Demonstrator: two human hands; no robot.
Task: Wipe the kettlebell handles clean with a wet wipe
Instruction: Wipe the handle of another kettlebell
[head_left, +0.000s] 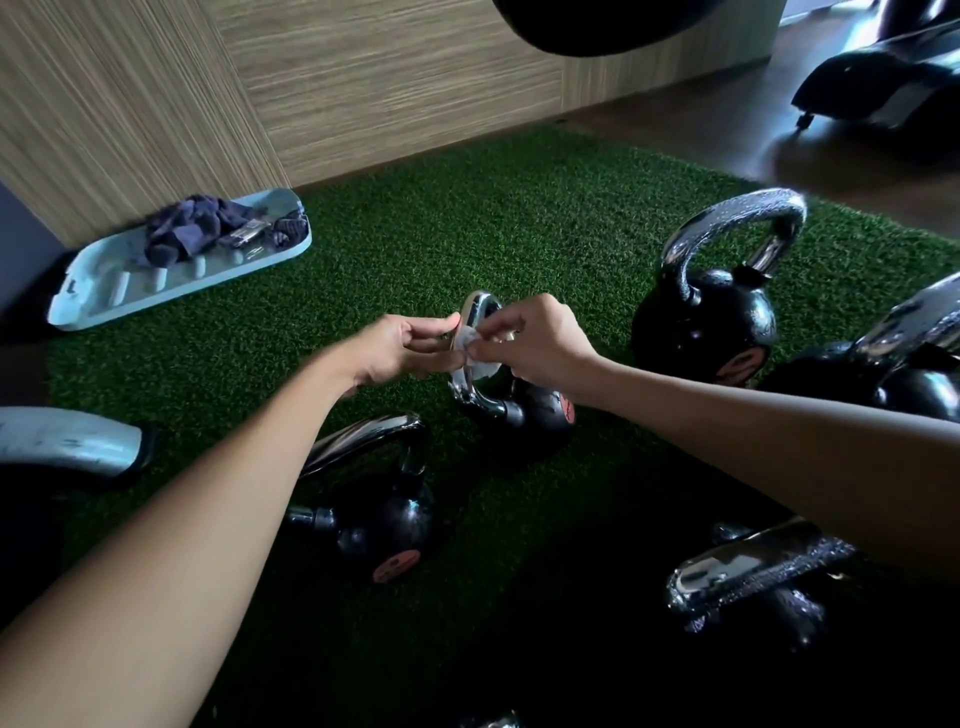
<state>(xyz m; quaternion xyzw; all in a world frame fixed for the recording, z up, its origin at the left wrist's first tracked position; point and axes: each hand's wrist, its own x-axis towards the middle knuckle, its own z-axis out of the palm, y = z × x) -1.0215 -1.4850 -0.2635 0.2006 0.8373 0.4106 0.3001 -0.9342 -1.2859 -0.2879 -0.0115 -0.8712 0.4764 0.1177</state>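
Entry, head view. Work site: green turf (467, 218) bounded by a wood-grain wall (363, 78) at 12 o'clock.

Task object: small kettlebell (540, 415), black body, standing near the centre of the turf. Its chrome handle (480, 309) was seen nearly edge-on, rising towards 12 o'clock.

Right hand (540, 348): fingers curled, pinching a white wet wipe (472, 345) against the handle partway up the loop. The wipe was bunched and lay partly round the chrome.

Left hand (405, 348): came in from 9 o'clock. Thumb and curled fingertips closed on the handle's left side, right at the wipe's edge. I could not tell whether they also caught the wipe.

Other kettlebells, positions taken from the small one:
- large kettlebell (706, 322) at 3 o'clock, upright, chrome handle carrying droplets or speckle;
- another (909, 374) further out at 3 o'clock, cut by the frame edge;
- one (379, 525) at 7 o'clock, under my left forearm, red label on its body;
- one (753, 587) at 5 o'clock, in shadow.

At 10 o'clock, against the wall: pale blue tray (104, 291) with a crumpled dark blue cloth (192, 234) lying on it.
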